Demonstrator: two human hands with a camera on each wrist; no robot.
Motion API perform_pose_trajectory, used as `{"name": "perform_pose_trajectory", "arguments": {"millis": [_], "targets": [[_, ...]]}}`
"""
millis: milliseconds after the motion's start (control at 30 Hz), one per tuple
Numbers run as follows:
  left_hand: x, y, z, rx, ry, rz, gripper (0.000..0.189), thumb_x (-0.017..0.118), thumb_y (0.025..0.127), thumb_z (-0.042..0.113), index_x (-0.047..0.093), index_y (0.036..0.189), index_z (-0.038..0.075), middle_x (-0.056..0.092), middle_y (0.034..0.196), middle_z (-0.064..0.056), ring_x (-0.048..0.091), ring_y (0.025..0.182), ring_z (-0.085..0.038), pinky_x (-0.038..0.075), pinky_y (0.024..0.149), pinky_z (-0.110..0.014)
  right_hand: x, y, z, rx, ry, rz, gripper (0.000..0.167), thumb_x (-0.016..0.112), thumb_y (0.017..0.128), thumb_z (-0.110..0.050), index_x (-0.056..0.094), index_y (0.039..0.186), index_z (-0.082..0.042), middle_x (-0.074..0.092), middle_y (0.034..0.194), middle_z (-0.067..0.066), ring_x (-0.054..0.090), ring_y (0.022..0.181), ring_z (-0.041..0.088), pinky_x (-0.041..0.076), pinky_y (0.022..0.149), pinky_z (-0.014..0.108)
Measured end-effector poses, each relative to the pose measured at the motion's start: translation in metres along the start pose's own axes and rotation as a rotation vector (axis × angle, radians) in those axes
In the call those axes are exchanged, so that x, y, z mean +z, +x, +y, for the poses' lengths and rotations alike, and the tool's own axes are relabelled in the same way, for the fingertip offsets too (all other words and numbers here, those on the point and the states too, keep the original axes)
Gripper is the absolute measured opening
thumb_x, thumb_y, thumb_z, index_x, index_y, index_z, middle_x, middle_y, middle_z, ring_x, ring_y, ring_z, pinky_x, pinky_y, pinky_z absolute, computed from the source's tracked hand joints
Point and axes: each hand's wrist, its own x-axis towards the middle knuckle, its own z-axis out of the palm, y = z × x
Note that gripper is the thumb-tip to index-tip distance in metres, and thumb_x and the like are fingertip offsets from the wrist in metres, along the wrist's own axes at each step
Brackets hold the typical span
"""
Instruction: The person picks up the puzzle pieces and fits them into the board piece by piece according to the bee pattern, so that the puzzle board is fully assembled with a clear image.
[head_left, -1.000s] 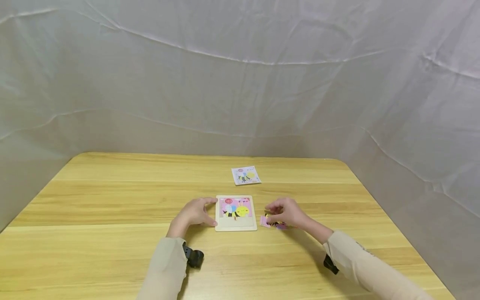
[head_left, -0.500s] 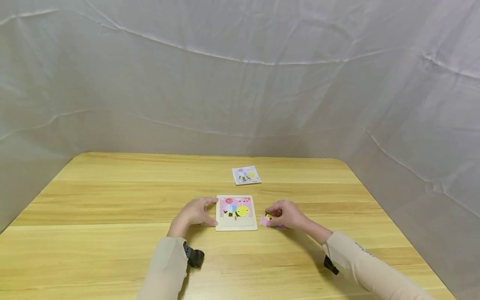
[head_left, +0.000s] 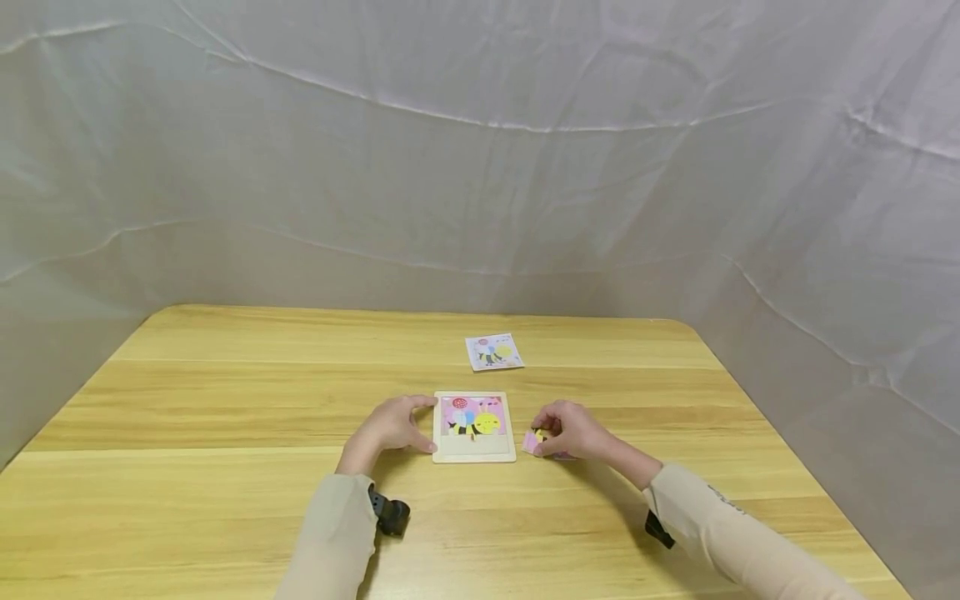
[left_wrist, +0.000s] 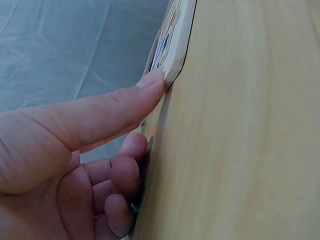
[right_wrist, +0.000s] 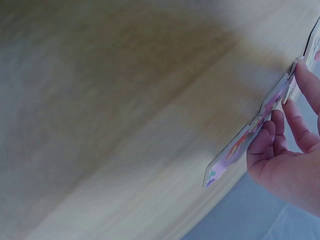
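Observation:
A wooden jigsaw frame (head_left: 472,457) lies flat mid-table, its upper part filled with a bee picture (head_left: 486,422) and a bare strip along the near side. My left hand (head_left: 388,423) rests at its left edge, thumb and forefinger spread toward the two corners. In the left wrist view the straight thumb (left_wrist: 120,106) presses on one corner while other fingers curl loosely. To the right of the frame, my right hand (head_left: 576,429) pinches a pink, yellow and black puzzle piece (head_left: 532,442) between thumb and forefinger. More puzzle pieces (right_wrist: 227,156) lie under that hand, partly hidden by it.
Behind the frame lies a square picture card (head_left: 495,353) with the same bee on it. The wooden table (head_left: 225,400) ends at a grey cloth backdrop (head_left: 420,183) at the back and sides. A wrist camera (head_left: 392,517) sits at the left cuff.
The fingers of my right hand have closed in on the puzzle piece, and the hand now covers more of the pieces beneath it. My left hand keeps its place at the frame.

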Motion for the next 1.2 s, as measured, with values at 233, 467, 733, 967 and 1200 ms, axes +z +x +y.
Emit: {"name": "perform_pose_trajectory", "arguments": {"millis": [233, 467, 733, 967, 1200], "targets": [[0.0, 0.0, 0.0, 0.009, 0.004, -0.001, 0.071, 0.078, 0.065, 0.006, 0.048, 0.128, 0.006, 0.052, 0.068, -0.005, 0.047, 0.05, -0.014, 0.041, 0.056, -0.027, 0.001, 0.0, 0.001, -0.003, 0.033, -0.007, 0.028, 0.077, 0.066, -0.006, 0.058, 0.085, -0.001, 0.051, 0.073, 0.0, 0.043, 0.064, 0.012, 0.038, 0.056, 0.022], [0.0, -0.002, 0.002, 0.012, 0.008, 0.003, 0.07, 0.078, 0.065, 0.007, 0.048, 0.128, 0.006, 0.052, 0.072, -0.004, 0.047, 0.05, -0.013, 0.041, 0.058, -0.027, 0.001, 0.0, -0.001, -0.014, 0.07, -0.013, 0.028, 0.076, 0.067, -0.003, 0.056, 0.087, 0.0, 0.051, 0.07, 0.001, 0.044, 0.062, 0.009, 0.038, 0.055, 0.021], [0.0, -0.004, 0.002, 0.016, 0.015, 0.01, 0.07, 0.078, 0.064, 0.006, 0.049, 0.128, 0.006, 0.051, 0.066, -0.004, 0.047, 0.049, -0.013, 0.04, 0.055, -0.027, 0.0, 0.001, -0.002, 0.018, 0.235, -0.008, 0.02, 0.067, 0.076, 0.002, 0.056, 0.091, 0.006, 0.054, 0.071, 0.003, 0.047, 0.06, 0.01, 0.039, 0.051, 0.021], [0.001, -0.004, 0.003, 0.012, 0.014, 0.011, 0.07, 0.078, 0.064, 0.006, 0.049, 0.128, 0.006, 0.05, 0.064, -0.005, 0.046, 0.048, -0.013, 0.04, 0.053, -0.026, -0.002, 0.002, -0.002, 0.049, 0.321, 0.008, 0.021, 0.06, 0.082, 0.002, 0.057, 0.101, 0.011, 0.056, 0.076, 0.006, 0.051, 0.064, 0.012, 0.043, 0.053, 0.023], [0.001, -0.003, 0.003, 0.012, 0.02, 0.01, 0.07, 0.078, 0.065, 0.007, 0.049, 0.128, 0.006, 0.05, 0.064, -0.004, 0.046, 0.048, -0.013, 0.039, 0.054, -0.026, 0.001, 0.008, -0.01, 0.087, 0.423, 0.013, 0.024, 0.061, 0.082, 0.0, 0.055, 0.103, 0.011, 0.057, 0.077, 0.008, 0.056, 0.065, 0.015, 0.05, 0.059, 0.03]]}}
